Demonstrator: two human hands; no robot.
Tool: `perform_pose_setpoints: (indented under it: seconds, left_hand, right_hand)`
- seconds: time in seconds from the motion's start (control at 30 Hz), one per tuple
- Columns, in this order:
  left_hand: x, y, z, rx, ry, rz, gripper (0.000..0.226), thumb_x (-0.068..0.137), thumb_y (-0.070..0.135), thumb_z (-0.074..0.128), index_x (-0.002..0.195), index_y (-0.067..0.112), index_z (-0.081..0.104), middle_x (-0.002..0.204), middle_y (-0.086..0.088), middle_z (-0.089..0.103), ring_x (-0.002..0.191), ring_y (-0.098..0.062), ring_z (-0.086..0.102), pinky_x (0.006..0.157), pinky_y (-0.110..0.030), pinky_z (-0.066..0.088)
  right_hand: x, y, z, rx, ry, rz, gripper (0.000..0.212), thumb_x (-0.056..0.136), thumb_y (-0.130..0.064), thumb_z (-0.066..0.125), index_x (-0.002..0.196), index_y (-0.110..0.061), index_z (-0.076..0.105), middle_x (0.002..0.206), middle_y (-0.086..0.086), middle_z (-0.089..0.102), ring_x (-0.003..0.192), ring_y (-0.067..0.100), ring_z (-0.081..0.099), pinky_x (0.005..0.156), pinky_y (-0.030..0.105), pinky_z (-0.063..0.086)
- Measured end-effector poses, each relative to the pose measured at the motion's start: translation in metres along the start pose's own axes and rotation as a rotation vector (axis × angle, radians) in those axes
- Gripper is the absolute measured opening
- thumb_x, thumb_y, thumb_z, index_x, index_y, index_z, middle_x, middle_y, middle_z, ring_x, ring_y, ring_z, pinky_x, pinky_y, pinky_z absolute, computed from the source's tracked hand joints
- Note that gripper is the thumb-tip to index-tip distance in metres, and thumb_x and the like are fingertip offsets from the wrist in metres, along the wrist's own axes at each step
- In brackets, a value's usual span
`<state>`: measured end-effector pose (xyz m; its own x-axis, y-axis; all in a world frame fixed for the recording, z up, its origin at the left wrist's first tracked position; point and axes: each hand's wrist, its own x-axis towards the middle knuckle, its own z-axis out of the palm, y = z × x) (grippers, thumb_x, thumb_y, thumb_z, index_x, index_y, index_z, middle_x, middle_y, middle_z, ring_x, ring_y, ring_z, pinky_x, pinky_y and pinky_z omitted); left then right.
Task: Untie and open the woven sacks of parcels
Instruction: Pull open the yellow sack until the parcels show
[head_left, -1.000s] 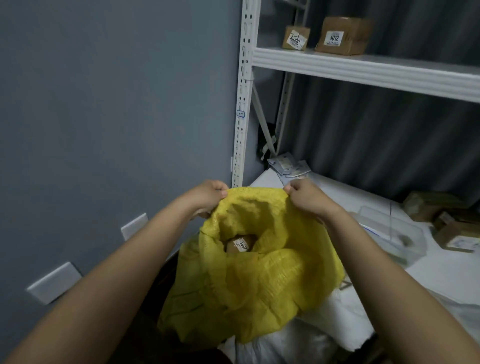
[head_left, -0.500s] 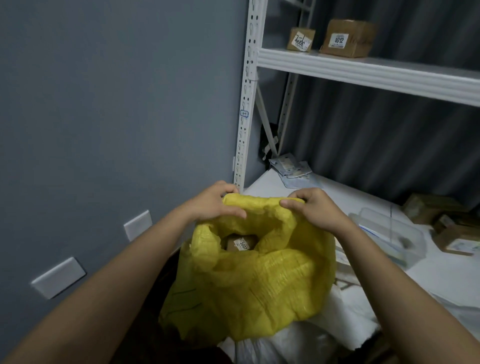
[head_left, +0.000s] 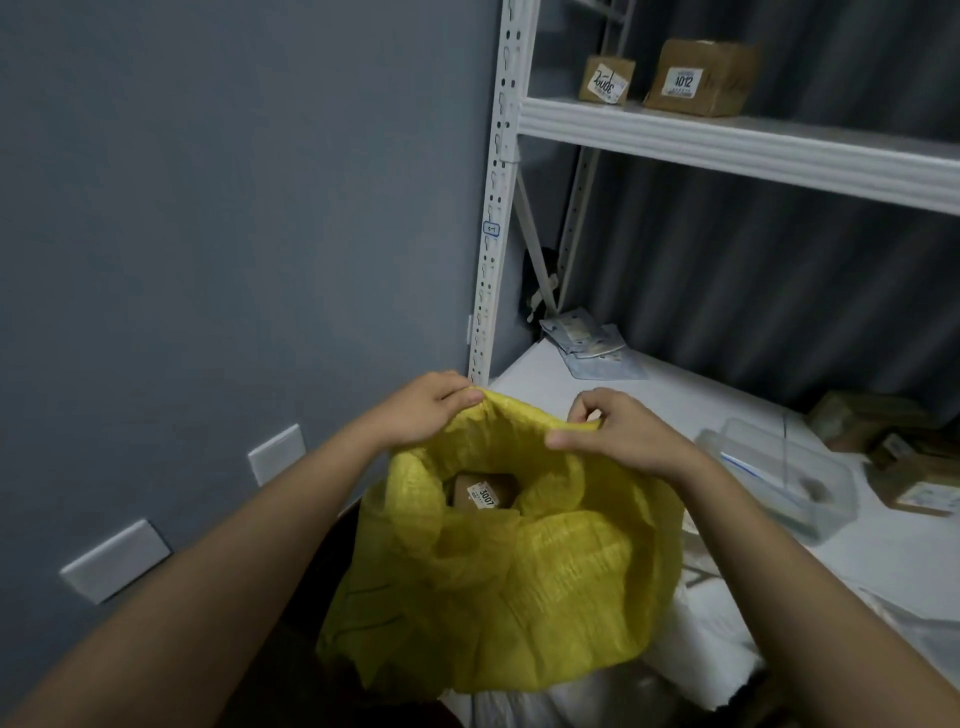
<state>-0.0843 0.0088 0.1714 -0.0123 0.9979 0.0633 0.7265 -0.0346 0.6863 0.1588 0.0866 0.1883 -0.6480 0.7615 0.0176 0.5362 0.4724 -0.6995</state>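
Note:
A yellow woven sack (head_left: 535, 587) stands in front of me with its mouth open. Inside it lies a brown cardboard parcel (head_left: 483, 491) with a white label reading 3007. My left hand (head_left: 426, 408) grips the far left part of the sack's rim. My right hand (head_left: 618, 434) pinches the far right part of the rim between thumb and fingers. A white sack (head_left: 691, 639) lies under and to the right of the yellow one.
A white metal shelf post (head_left: 496, 208) rises just behind the sack. The upper shelf (head_left: 727, 148) carries two labelled boxes (head_left: 698, 78). The lower white shelf (head_left: 727, 415) holds grey mailers (head_left: 587, 343), a clear plastic tub (head_left: 779, 473) and more boxes (head_left: 914, 483). A grey wall stands at left.
Both hands have shifted along the sack's rim and spread it wider; the right hand now pinches the rim with its fingers raised. The view has tilted slightly.

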Motion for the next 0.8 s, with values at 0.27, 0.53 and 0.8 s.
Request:
perform_pose_setpoints:
  seconds: [0.27, 0.53, 0.8]
  left_hand:
    - [0.007, -0.002, 0.007, 0.464, 0.165, -0.137, 0.022, 0.098, 0.034, 0.045, 0.114, 0.024, 0.055, 0.115, -0.004, 0.059, 0.111, -0.025, 0.051, 0.096, -0.038, 0.036]
    - [-0.027, 0.06, 0.029, 0.032, 0.185, -0.223, 0.053, 0.093, 0.059, 0.037, 0.064, 0.016, 0.045, 0.061, 0.002, 0.05, 0.061, -0.02, 0.05, 0.059, -0.034, 0.035]
    - [-0.012, 0.04, 0.048, -0.333, 0.278, -0.404, 0.04, 0.084, 0.017, 0.067, 0.113, 0.018, 0.04, 0.105, -0.008, 0.06, 0.095, -0.025, 0.06, 0.077, -0.039, 0.051]
  right_hand:
    - [0.001, -0.005, 0.021, 0.507, -0.046, 0.262, 0.019, 0.094, -0.02, 0.058, 0.095, -0.005, 0.07, 0.083, 0.009, 0.069, 0.073, 0.017, 0.063, 0.071, 0.03, 0.054]
    - [0.038, -0.042, 0.042, 1.076, 0.022, 0.424, 0.047, 0.089, 0.008, 0.054, 0.132, -0.007, 0.041, 0.096, 0.017, 0.061, 0.058, 0.017, 0.061, 0.049, 0.028, 0.053]
    - [0.059, -0.055, 0.047, 1.253, -0.066, 0.397, 0.068, 0.094, 0.011, 0.043, 0.149, -0.015, 0.015, 0.094, 0.021, 0.061, 0.064, 0.02, 0.069, 0.057, 0.032, 0.059]
